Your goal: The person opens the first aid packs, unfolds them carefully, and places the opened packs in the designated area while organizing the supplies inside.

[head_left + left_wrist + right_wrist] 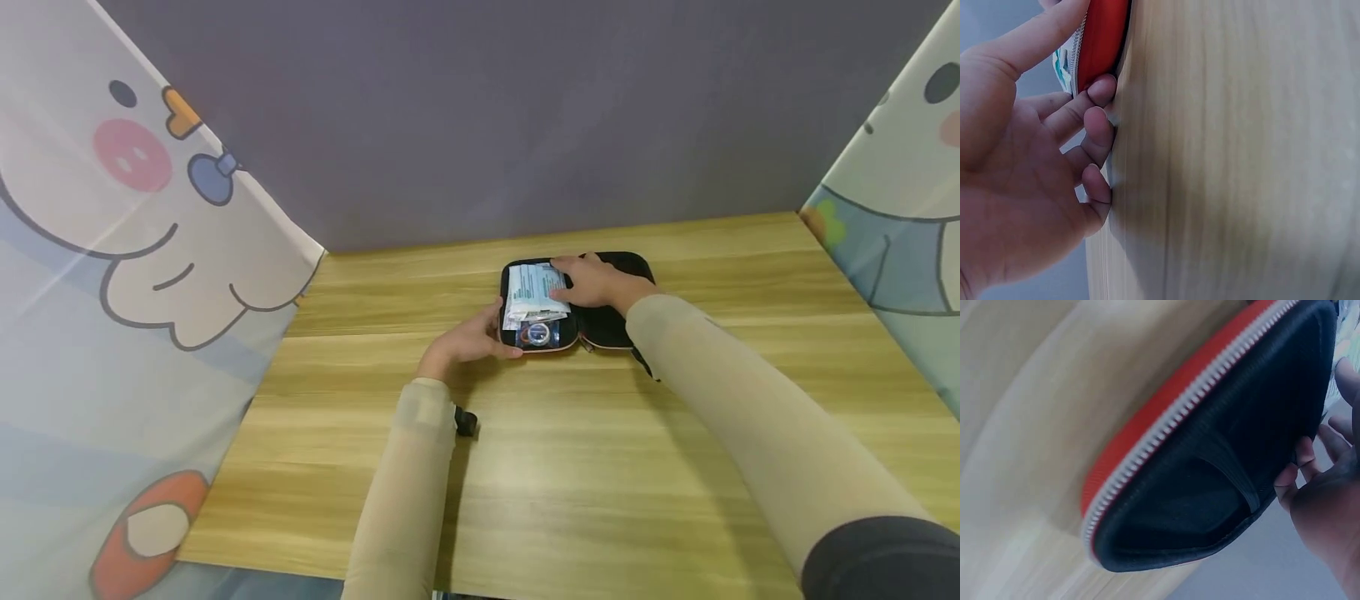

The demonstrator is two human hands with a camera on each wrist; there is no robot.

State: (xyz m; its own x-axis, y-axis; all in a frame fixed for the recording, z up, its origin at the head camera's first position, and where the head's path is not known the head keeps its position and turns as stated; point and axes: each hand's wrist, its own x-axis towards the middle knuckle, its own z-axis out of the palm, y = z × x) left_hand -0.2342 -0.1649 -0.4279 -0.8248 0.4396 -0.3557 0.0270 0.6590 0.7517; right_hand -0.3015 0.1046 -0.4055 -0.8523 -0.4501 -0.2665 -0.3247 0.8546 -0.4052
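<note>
Lying open like a book near the far edge of the bench point(525, 483), a small zip case point(611, 329) spreads its two halves side by side, joined along the middle. Its outer shell is bright red, its lining black, its corners rounded, and a pale toothed zipper point(1166, 422) runs round the rim. The half on the person's left carries white packets point(536, 287) with greenish-blue print, stacked a little unevenly and slightly crinkled; below them, toward the person, shows a blue item point(538, 335) bearing a round, pale ring. In the right wrist view the other half appears as a dark hollow, crossed by a curved black band point(1238, 465). The left grip point(472, 337), a bare hand, takes hold of the case at its near left corner, thumb along the near edge and bent fingers against the red side. The right grip point(596, 283) reaches over the other half, thumb and fingertips touching the right edge of the packets; whether it pinches them or only presses cannot be told. Both arms wear pale beige sleeves point(757, 425). Behind the bench is a plain grey backdrop point(525, 125), and a cloth printed with cartoon figures point(45, 333) hangs at the left.
</note>
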